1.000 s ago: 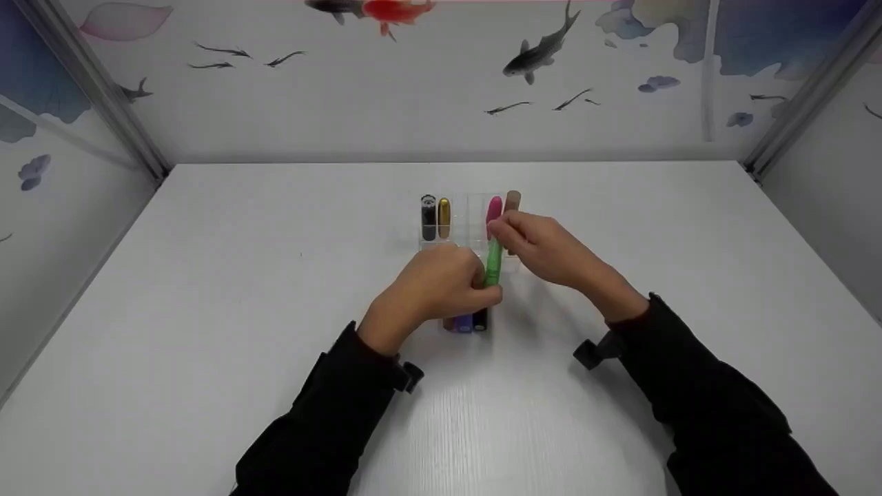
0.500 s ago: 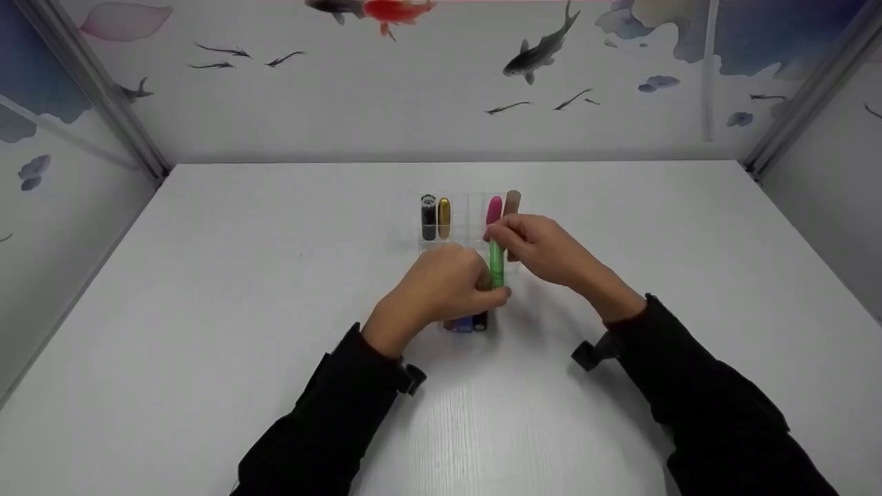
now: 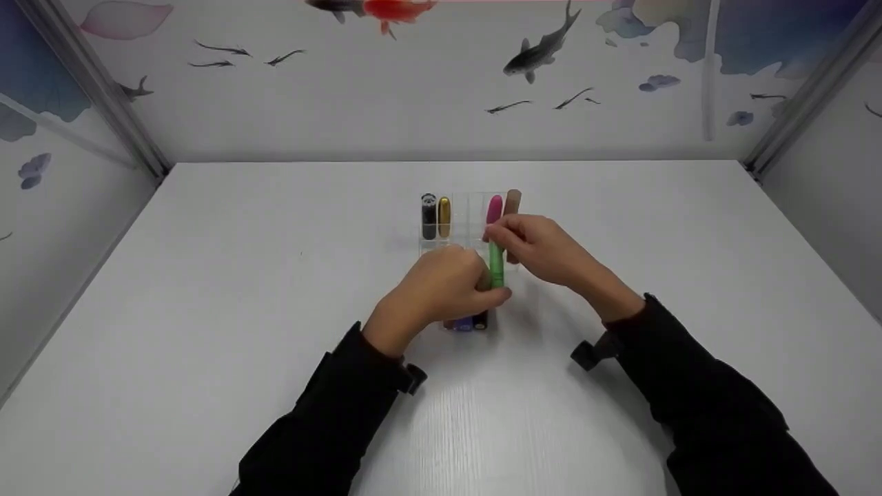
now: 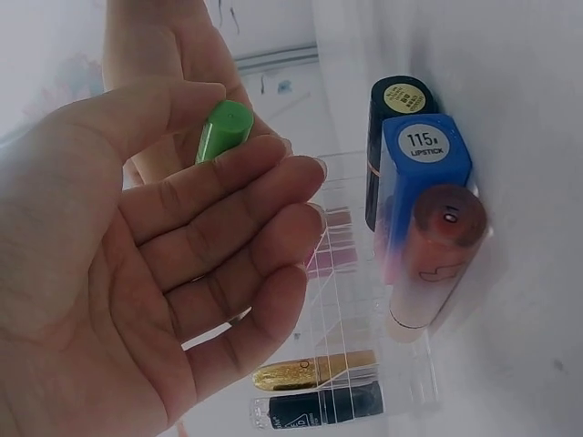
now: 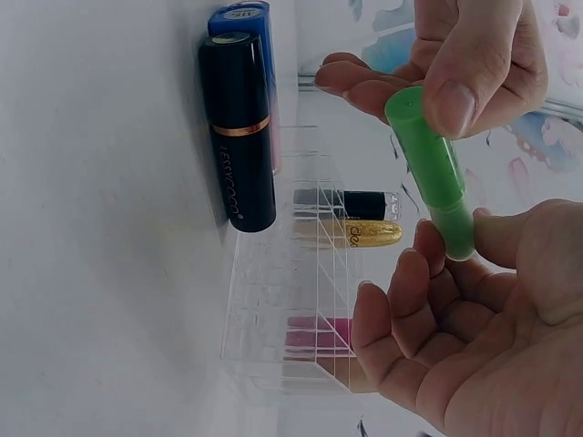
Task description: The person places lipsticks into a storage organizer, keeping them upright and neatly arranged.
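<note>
"What's the setting?"
"A white worktop [image 3: 207,289] before a wall [image 3: 386,110] painted with fish."
"And around?"
"A clear organiser [image 5: 260,291] holds a gold tube [image 3: 444,217] and a pink tube [image 3: 495,209] upright; a black tube [image 5: 244,146] and a blue tube [image 4: 426,182] lie in front. The left hand [image 3: 448,279] partly hides it from the head camera."
"The green tube [image 5: 426,159]?"
"Raised between both hands: the left pinches its darker end, the right hand [image 3: 541,244] its paler one. Its long axis runs near to far, tilted, paler end away from the person."
</note>
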Tool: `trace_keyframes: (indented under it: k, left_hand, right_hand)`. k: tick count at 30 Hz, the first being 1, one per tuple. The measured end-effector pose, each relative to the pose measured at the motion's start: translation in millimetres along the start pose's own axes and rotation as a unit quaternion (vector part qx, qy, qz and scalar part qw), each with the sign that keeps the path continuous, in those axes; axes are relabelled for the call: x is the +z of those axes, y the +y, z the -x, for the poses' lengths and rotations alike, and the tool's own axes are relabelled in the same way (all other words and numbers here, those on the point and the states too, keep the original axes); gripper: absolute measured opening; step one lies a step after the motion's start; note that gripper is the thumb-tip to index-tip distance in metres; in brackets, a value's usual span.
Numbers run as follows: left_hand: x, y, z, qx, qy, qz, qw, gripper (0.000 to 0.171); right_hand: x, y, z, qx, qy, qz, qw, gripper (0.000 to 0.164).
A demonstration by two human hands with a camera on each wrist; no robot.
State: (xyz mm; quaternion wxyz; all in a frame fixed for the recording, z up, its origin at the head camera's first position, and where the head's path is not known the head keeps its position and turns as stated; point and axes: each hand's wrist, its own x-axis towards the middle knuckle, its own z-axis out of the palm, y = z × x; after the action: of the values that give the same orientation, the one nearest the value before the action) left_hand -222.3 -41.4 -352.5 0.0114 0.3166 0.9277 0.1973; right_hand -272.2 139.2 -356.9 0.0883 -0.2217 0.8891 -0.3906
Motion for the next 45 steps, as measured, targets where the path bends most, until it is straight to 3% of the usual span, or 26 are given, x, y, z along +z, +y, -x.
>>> trace_keyframes:
  k: [5, 12, 18, 22, 27, 29, 35, 45]
  left_hand:
    - [-2.4, 0.2, -0.7, 0.002, -0.001, 0.005, 1.0000, 0.050]
    - [-4.7, -2.1, -1.8, 0.015, 0.038, 0.005, 0.9991, 0.049]
    - [-8.9, -6.1, -0.7, -0.026, 0.068, 0.016, 0.9972, 0.040]
    - [-13.3, -11.8, 0.6, -0.070, 0.092, -0.027, 0.9930, 0.027]
    - [-13.8, -24.8, 3.0, -0.094, 0.139, -0.134, 0.9766, 0.016]
    - [-11.4, -30.3, 3.7, -0.097, 0.147, -0.156, 0.9718, 0.013]
    - [-8.3, -39.4, 4.2, -0.129, 0.115, -0.154, 0.9729, 0.015]
    - [-8.0, -47.5, 4.1, -0.180, 0.075, -0.154, 0.9686, 0.016]
  right_hand:
    - [-3, -3, 1, -0.001, 0.005, 0.000, 1.000, 0.035]
    - [-10, -6, 0, -0.010, 0.026, -0.003, 1.000, 0.036]
    - [-21, -23, -4, -0.037, 0.069, 0.022, 0.997, 0.041]
    - [-26, -41, -2, -0.070, 0.122, 0.054, 0.989, 0.041]
    - [-28, -53, -2, -0.084, 0.187, 0.090, 0.975, 0.042]
    - [-27, -51, -3, -0.082, 0.207, 0.096, 0.970, 0.041]
    - [-19, -41, -12, -0.092, 0.236, 0.112, 0.961, 0.034]
    - [-9, -35, -40, -0.092, 0.222, 0.166, 0.956, 0.029]
